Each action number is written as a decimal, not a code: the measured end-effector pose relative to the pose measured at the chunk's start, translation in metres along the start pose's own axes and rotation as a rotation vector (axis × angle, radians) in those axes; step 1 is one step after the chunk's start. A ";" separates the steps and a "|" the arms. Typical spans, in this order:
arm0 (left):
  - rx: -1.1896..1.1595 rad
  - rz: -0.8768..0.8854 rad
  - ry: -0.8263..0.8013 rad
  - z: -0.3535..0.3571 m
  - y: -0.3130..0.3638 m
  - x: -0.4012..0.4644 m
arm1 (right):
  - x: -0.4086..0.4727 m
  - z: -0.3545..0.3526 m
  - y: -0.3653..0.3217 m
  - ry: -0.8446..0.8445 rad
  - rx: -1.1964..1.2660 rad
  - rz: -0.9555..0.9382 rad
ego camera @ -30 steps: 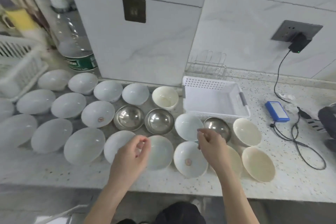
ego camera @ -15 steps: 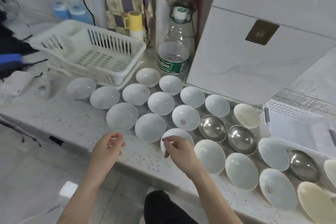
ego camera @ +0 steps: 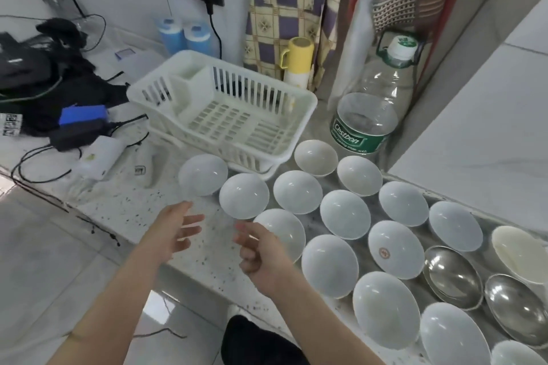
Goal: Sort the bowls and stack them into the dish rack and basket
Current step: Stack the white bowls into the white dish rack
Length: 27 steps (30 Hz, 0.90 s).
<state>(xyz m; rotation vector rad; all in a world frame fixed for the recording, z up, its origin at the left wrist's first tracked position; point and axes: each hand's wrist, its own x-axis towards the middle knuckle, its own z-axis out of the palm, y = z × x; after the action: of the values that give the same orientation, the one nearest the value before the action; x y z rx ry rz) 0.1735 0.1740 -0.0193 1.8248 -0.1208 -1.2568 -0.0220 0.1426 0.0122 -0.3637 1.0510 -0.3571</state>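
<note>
Both hands opened; bottle (ego camera: 366,115) label reads "Cestbon".

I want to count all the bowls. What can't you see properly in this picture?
- Head view: bowl at the bottom right corner, cut by the frame edge.
- Cream bowl, cut by the right edge.
- White bowl, partly behind the right hand.
- Basket: out of frame.
- Left hand: fingertips motion-blurred.

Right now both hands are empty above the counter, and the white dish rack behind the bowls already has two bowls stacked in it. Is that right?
Not quite. The head view shows the white dish rack holding no bowls at all; every bowl sits on the counter. The rest stands: the left hand and right hand are both empty above the counter.
</note>
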 end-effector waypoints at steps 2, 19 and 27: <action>0.015 -0.027 -0.001 -0.005 0.012 0.019 | 0.019 0.022 0.003 -0.015 0.131 0.123; 0.121 -0.011 -0.328 -0.038 0.039 0.112 | 0.104 0.078 0.022 0.486 0.479 -0.087; 0.255 0.010 -0.532 -0.082 0.063 0.112 | 0.122 0.104 0.033 0.725 0.599 -0.275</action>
<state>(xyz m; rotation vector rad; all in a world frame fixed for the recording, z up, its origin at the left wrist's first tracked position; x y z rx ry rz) 0.3153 0.1275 -0.0464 1.6469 -0.6054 -1.7580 0.1290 0.1290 -0.0503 0.1895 1.5293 -1.0739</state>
